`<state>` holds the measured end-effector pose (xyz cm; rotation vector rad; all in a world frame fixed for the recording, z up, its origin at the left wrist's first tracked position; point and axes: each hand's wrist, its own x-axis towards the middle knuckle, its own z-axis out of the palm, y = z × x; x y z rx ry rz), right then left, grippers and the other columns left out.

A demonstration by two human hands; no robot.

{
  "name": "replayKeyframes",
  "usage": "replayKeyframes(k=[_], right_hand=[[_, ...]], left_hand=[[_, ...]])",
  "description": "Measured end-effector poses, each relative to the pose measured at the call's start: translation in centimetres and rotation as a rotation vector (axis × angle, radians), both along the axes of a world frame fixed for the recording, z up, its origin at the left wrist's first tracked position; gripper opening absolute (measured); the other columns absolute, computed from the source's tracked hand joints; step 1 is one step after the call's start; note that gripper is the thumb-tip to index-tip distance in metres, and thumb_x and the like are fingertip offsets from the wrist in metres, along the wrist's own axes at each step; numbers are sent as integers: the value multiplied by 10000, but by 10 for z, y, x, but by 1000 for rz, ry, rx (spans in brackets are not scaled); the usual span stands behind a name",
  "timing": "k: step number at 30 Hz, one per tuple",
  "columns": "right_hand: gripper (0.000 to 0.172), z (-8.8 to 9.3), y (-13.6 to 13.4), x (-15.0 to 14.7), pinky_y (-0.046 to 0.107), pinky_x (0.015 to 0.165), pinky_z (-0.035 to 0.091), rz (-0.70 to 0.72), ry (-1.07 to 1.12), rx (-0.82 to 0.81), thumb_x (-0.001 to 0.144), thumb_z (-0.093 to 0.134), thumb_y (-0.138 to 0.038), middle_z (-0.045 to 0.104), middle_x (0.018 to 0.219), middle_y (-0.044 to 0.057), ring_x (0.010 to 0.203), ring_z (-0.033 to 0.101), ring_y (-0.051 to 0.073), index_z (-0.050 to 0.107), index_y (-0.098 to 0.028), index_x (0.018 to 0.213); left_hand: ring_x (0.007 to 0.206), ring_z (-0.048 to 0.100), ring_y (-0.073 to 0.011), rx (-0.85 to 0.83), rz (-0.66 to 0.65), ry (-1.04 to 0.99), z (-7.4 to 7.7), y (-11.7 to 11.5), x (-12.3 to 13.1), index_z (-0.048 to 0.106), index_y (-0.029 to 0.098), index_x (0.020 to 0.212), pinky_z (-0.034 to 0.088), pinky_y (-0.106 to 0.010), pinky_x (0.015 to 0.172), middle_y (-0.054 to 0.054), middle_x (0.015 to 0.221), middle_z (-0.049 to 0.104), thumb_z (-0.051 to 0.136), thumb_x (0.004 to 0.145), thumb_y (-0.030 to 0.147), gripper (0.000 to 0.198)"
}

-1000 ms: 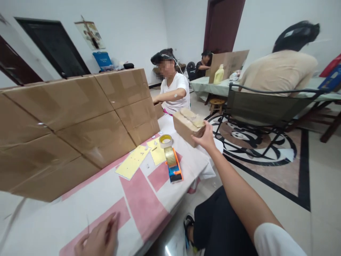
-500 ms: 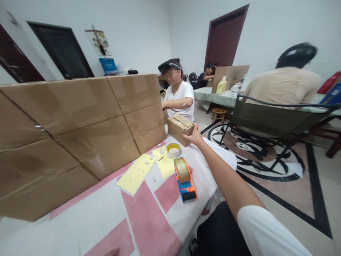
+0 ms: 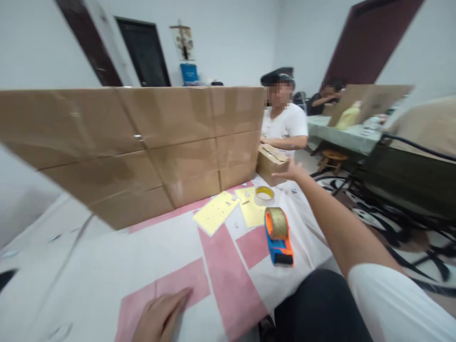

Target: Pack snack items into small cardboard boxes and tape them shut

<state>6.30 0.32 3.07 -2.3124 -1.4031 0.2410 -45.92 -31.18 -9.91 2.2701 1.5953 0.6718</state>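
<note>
Fingers (image 3: 290, 164) spread at the near right-hand end of the small carton (image 3: 267, 167), thumb laid along its side, and that's the right hand (image 3: 292, 170) on an outstretched arm; blur hides whether it truly grips or only touches, so no call there! Left hand (image 3: 162, 314) low at the tablecloth (image 3: 171, 247), fingers loosely together, nothing visible in them, though the palm is out of sight and I can't say how far they close. The carton sits upright on the cloth by the right end of the big taped cardboard stack (image 3: 181, 152), touching or not I can't tell, with a co-worker in a white top (image 3: 285, 121) just beyond. How does it handle? My guess: fairly light, contents hidden, walls stiff but liable to dent, the uneven top its weakest spot, any tape slick under the skin. Best hold, I'd judge, is low across the two long sides, thumb facing fingers. And nearer the body, the orange-and-blue tape dispenser (image 3: 280, 237), the loose tape roll (image 3: 264, 201) and the yellow sheets (image 3: 217, 211) lie on the cloth
</note>
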Motion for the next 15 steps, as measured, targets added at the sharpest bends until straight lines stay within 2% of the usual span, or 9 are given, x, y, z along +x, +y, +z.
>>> replayKeyframes(k=[1,3,5,8,10,12,15], right_hand=[[1298,5,-5,-6,677,1014,287,-84,-48,25,544,852,-654,254,1505,382,1346,347,546,221,-148,1559],[1199,9,-13,-26,674,977,276,-135,-99,182,674,743,-705,228,1513,400,1375,301,553,168,-175,1584],[1063,8,-17,-62,662,938,282,-83,-148,305,750,687,-685,277,1487,391,1359,325,533,221,-199,1573],[822,3,-30,-153,627,953,289,95,-292,413,814,684,-505,389,1404,362,1302,379,495,386,-129,1482],[640,2,-46,-232,584,964,321,347,-377,453,833,649,-391,456,1366,294,1233,442,444,480,-123,1389],[482,1,-66,-314,521,964,353,700,-449,484,858,586,-317,515,1329,237,1191,470,386,543,-135,1302],[308,-5,-99,-431,397,921,393,1260,-487,484,897,500,-231,584,1257,186,1118,509,297,615,-144,1169]], left_hand=[[949,731,-203,31,-30,-6,9,-1,-7,722,378,1162,582,-300,821,18,1107,773,496,958,389,304],[934,726,-192,113,-41,27,33,-4,-26,718,344,1162,564,-297,813,1,1091,777,460,971,298,325],[900,720,-190,120,-42,132,57,-4,-53,708,315,1176,538,-319,810,-16,1080,777,404,947,163,410],[873,708,-202,79,168,248,82,7,-107,671,286,1244,510,-354,839,-52,993,772,322,890,52,550],[965,701,-214,52,341,163,90,25,-144,635,265,1273,508,-349,882,-55,1082,756,346,944,166,449],[1054,680,-211,59,536,5,94,51,-177,590,237,1291,498,-331,934,-56,1236,710,411,959,281,380],[1066,663,-228,124,690,-42,104,103,-210,407,175,1448,486,-356,953,-124,1344,635,444,954,315,515]])
